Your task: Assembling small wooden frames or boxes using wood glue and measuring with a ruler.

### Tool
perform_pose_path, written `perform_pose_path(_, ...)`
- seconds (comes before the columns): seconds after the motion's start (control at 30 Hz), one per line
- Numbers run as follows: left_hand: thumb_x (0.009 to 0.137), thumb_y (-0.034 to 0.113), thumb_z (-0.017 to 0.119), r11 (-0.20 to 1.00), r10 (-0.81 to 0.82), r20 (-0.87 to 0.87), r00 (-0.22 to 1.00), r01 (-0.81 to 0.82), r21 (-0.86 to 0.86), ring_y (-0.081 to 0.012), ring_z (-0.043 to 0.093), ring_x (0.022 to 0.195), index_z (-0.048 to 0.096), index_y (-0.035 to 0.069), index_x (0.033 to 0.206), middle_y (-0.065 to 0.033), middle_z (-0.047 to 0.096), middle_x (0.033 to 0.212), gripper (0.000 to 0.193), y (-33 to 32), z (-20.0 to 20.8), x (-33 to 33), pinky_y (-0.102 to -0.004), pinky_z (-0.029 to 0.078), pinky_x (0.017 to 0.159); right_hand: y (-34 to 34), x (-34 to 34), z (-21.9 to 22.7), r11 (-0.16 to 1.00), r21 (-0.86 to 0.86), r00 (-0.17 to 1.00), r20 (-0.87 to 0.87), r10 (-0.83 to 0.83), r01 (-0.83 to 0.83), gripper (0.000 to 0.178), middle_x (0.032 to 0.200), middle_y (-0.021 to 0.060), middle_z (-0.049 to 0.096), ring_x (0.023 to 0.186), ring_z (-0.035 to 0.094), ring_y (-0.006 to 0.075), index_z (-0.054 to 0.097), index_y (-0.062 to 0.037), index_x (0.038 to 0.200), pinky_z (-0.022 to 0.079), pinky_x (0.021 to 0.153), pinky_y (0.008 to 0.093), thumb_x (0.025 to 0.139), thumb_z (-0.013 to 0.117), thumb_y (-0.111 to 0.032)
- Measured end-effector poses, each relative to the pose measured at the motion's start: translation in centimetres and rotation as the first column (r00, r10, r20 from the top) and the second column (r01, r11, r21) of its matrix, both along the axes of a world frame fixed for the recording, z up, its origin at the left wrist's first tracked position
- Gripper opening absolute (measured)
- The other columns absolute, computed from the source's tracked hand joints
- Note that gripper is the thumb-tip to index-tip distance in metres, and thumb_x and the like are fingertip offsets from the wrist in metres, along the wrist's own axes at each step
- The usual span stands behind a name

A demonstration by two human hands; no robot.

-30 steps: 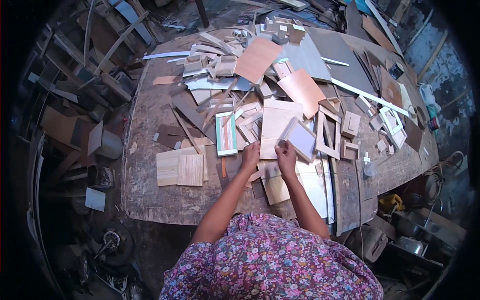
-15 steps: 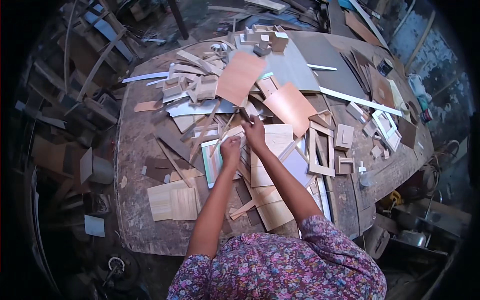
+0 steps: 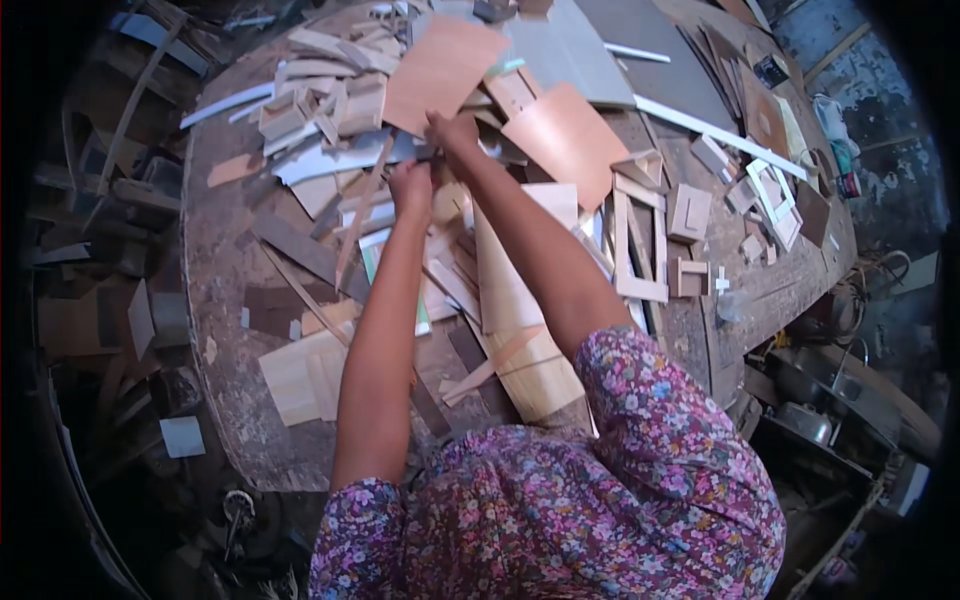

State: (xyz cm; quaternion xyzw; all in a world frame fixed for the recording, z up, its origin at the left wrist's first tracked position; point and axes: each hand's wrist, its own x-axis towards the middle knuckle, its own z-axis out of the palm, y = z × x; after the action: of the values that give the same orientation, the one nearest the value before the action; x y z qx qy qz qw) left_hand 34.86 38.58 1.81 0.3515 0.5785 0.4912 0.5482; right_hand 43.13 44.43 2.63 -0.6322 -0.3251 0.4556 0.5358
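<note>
My left hand (image 3: 412, 188) is closed, fingers curled, over the cluttered middle of the table. Just beyond it and to the right, my right hand (image 3: 455, 138) is closed too, at the near edge of a brown flat sheet (image 3: 445, 70). A small dark piece shows between the hands, too blurred to name; what either hand grips is hidden. A second brown sheet (image 3: 570, 140) lies to the right. Beneath my forearms are pale wooden boards (image 3: 508, 285) and loose strips. Small open wooden boxes (image 3: 360, 103) sit left of the first sheet.
A wooden frame (image 3: 640, 240) and a small wooden box (image 3: 688, 212) stand to the right. A long white strip (image 3: 720, 138) crosses the far right, near a white frame (image 3: 772, 210). Pale thin boards (image 3: 300, 380) lie near the table's (image 3: 225, 400) left front edge.
Both hands have moved farther over the pile, up to the brown sheet's near edge. The view has shifted forward. The dark piece earlier seen at my right hand is now less distinct.
</note>
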Motion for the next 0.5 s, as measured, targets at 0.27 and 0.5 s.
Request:
perform_pose_path(0.27,0.081,0.003,0.045,0.996,-0.019,0.167,0.986,0.034,-0.086,-0.0167,0.056,0.074,0.041,-0.003,0.117,-0.0089,0.056,0.089,0.037,-1.5,1.9,3.2,-0.0257,0.049,0.057,0.2,4.1,-1.1,0.998,-0.051,0.992,0.121,0.032,-0.026,0.025,0.068,0.0096,0.059,0.053,0.054,0.0168,0.062,0.0047,0.076,0.044,0.048,0.0312,0.071,0.064,-0.020)
perform_pose_path(0.5,0.084,0.007,0.042,0.993,-0.010,0.090,0.996,0.021,-0.117,-0.0230,0.056,0.085,0.033,-0.003,0.124,-0.0180,0.052,0.106,0.042,-4.9,2.5,3.1,-0.0302,0.049,0.066,-5.3,10.0,0.3,0.996,0.075,0.910,0.414,0.009,-0.044,0.034,0.068,0.0118,0.059,0.053,0.058,0.0179,0.060,0.0064,0.080,0.052,0.052,0.0302,0.078,0.054,-0.026)
